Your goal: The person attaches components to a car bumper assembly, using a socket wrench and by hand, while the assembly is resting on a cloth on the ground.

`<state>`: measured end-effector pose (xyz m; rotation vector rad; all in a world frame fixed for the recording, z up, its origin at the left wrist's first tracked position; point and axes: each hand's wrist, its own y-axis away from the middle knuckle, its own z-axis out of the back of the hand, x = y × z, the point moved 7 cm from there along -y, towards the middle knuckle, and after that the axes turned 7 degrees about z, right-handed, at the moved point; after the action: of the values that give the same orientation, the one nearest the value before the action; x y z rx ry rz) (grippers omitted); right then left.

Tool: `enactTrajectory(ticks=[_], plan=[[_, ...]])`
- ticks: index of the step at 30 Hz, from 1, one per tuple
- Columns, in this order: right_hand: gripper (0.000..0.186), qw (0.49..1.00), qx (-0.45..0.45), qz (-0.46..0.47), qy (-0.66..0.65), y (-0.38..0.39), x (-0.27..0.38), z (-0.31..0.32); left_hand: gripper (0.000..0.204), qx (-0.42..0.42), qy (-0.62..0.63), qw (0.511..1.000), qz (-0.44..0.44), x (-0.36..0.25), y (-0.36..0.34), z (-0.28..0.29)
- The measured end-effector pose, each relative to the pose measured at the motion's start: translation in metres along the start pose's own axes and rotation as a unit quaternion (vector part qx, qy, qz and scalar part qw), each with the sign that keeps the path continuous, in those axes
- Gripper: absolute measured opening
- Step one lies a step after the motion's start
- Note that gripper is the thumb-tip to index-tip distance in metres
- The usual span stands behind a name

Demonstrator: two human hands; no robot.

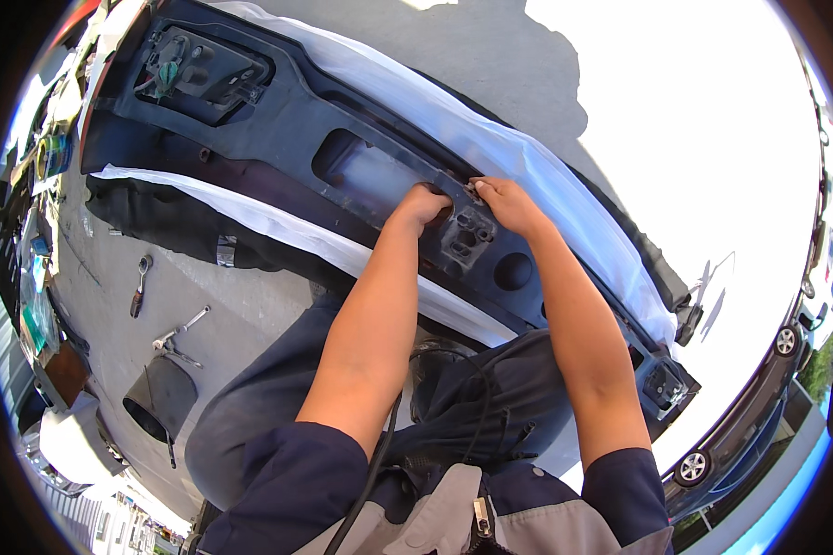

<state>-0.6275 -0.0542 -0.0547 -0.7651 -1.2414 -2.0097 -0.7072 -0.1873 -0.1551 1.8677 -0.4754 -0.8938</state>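
A long dark vehicle body panel (278, 162) lies slantwise in front of me, its inner side up, with several cut-out openings. My left hand (424, 205) is curled at the end of the large middle opening, its fingertips partly hidden inside. Beside it, at the panel's far edge, my right hand (509, 203) pinches a small piece that its fingers mostly cover. A dusty metal bracket plate (468, 237) sits just below and between both hands. White sheeting (528, 171) runs under the panel along its far and near sides.
On the ground to the left lie a ratchet (141, 285), another long-handled metal tool (180, 335) and a dark cylinder-shaped container (160, 400). Black padded covering (185, 217) supports the panel's near side. Parked cars (759, 398) stand at the far right. Cluttered items line the left.
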Motion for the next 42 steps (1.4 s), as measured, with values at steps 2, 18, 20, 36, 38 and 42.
enactTrajectory(ticks=[2, 18, 20, 36, 38, 42], plan=[[0.039, 1.0, -0.01, 0.008, 0.013, -0.001, 0.002, 0.003, 0.004, 0.028, 0.027, 0.999, 0.039, 0.001, 0.001, -0.004], [0.038, 0.994, 0.011, 0.016, 0.111, -0.001, 0.007, 0.001, 0.011, 0.167, 0.027, 0.984, 0.054, -0.006, 0.004, -0.01], [0.038, 0.994, 0.011, 0.015, 0.11, 0.0, 0.008, 0.001, 0.012, 0.152, 0.022, 0.987, 0.053, -0.009, 0.007, -0.012], [0.04, 0.991, 0.012, 0.006, 0.134, 0.001, 0.008, 0.001, 0.014, 0.118, -0.051, 0.99, 0.056, -0.015, 0.009, -0.007], [0.041, 0.99, 0.019, 0.008, 0.137, 0.0, 0.008, 0.0, 0.015, 0.104, -0.072, 0.99, 0.056, -0.012, 0.006, -0.005], [0.048, 0.991, 0.028, 0.034, 0.129, 0.002, 0.004, 0.0, 0.018, 0.118, -0.101, 0.985, 0.073, -0.003, -0.005, -0.003]])
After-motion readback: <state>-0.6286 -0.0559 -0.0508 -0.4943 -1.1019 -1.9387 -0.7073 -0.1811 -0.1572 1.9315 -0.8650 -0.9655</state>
